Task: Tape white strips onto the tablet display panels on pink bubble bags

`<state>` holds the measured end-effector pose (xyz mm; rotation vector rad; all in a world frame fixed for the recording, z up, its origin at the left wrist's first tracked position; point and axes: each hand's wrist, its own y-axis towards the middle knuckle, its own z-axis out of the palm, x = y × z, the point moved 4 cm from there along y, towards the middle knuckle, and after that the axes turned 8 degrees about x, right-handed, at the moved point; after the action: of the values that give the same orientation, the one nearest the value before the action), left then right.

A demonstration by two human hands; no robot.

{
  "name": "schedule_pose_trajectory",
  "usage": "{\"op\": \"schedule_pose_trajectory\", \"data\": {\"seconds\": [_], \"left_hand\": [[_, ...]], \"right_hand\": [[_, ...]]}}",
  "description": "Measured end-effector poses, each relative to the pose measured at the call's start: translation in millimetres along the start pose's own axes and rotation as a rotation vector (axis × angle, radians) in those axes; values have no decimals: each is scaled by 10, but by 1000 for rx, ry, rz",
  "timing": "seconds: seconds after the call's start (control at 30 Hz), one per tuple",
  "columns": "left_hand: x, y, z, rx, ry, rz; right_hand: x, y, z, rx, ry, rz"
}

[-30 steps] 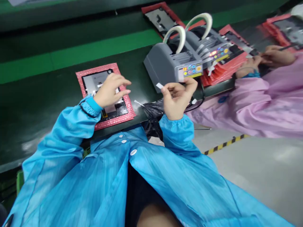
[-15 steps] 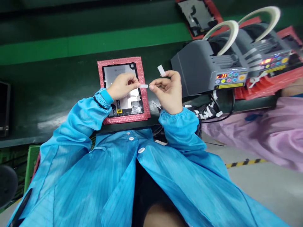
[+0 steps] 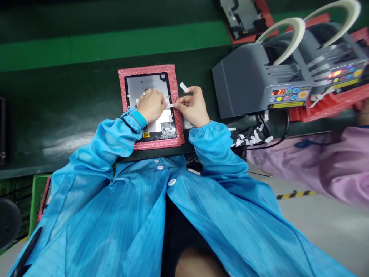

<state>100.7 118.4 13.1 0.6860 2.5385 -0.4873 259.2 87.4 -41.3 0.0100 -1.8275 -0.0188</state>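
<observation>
A short white tape strip [image 3: 170, 105] is stretched between the fingertips of both hands, over the right edge of an opened tablet [image 3: 135, 83]. My left hand [image 3: 152, 105] pinches the strip's left end and covers the middle of the tablet. My right hand [image 3: 194, 109] pinches the right end between thumb and finger. A second white tape piece [image 3: 183, 87] sticks up from another fingertip of that hand. Under the tablet lies pink bubble wrap [image 3: 179, 127]. A small yellow label [image 3: 146, 134] shows near the tablet's bottom edge.
Two grey tape dispensers [image 3: 245, 82] with lit panels and cream tape rolls [image 3: 298, 34] stand at right. Another opened tablet [image 3: 245, 19] lies on red wrap behind. A cable bundle with white tape scraps [image 3: 250, 135] hangs at the bench edge. A co-worker's pink sleeve [image 3: 311, 157] is at right.
Both hands have brought the tape strip left, onto the tablet's right edge. My right hand moved left, and my left hand now lies lower over the tablet. The view shifted slightly.
</observation>
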Motion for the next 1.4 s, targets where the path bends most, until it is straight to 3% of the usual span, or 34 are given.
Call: {"op": "schedule_pose_trajectory", "data": {"seconds": [0.6,0.77,0.93,1.03,1.17,1.4], "left_hand": [[-98,-35,45,91,139,-87],[-83,-28,67,47,130,-102],[101,33,-20,-65,30,-109],[195,98,-129,-92,-54,-40],[160,150,-228,-75,-90,92],[78,160,-155,36,-15,124]], "right_hand": [[-31,41,32,35,-151,98],[-116,78,-1,44,-153,133],[-199,67,-112,53,-43,103],[-76,34,-145,68,-18,60],[194,1,-80,158,-90,-7],[345,-8,-43,184,-205,24]]}}
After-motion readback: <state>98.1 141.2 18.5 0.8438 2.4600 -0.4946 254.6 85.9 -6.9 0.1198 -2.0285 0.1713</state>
